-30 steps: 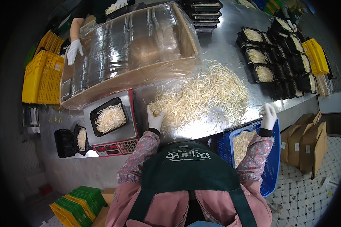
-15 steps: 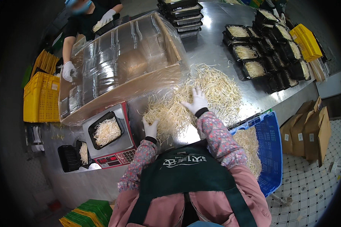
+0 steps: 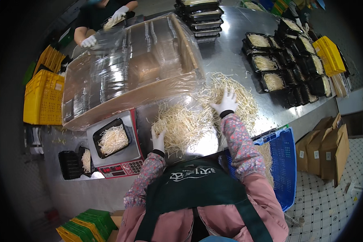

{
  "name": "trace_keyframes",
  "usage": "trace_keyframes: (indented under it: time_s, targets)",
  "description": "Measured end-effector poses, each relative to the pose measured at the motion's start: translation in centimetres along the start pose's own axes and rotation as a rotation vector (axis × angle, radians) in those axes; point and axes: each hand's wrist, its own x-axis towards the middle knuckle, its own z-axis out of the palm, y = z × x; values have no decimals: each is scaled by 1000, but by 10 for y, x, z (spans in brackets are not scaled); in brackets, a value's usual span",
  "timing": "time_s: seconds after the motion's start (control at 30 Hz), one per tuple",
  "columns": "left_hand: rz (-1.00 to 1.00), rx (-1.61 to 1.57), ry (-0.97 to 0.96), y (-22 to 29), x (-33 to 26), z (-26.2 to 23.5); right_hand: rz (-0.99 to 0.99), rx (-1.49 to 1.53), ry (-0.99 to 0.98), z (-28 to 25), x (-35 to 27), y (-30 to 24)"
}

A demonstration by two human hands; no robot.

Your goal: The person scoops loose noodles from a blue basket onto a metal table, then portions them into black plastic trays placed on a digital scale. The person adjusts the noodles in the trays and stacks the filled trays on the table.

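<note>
A loose heap of bean sprouts [image 3: 177,127] is spread over the metal table in front of me. My right hand [image 3: 226,102], in a white glove, lies on the right part of the heap with its fingers spread. At the heap's left edge is my left hand [image 3: 158,139], also gloved, its thumb and fingers apart and touching the sprouts. Neither hand grips anything that I can see. To the left, a black tray [image 3: 127,141] filled with sprouts rests on a red-framed scale [image 3: 139,149].
A large carton of clear lids [image 3: 149,84] stands beyond the scale; a co-worker [image 3: 105,16] handles a lid and a tray there. Filled black trays [image 3: 274,82] cover the far right. A blue basket [image 3: 284,169] of sprouts is at my right. Black trays [image 3: 70,164] lie left of the scale.
My right hand has moved right and farther away across the sprouts, and the heap has thinned between its two parts. The left hand stays at its edge. The co-worker has lifted a clear lid.
</note>
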Motion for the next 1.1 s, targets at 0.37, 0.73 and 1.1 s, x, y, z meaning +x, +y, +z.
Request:
trace_keyframes:
  time_s: [0.37,0.73,1.1]
  targets:
    - [-4,-18,-14,8,-4,-1,-186,1007,-199,-28,24,65]
    - [-85,-8,57,19,-10,3,-500,1137,-597,4,-55,-13]
    - [-115,-164,4,15,-7,63,-495,602,-284,49,-89,-67]
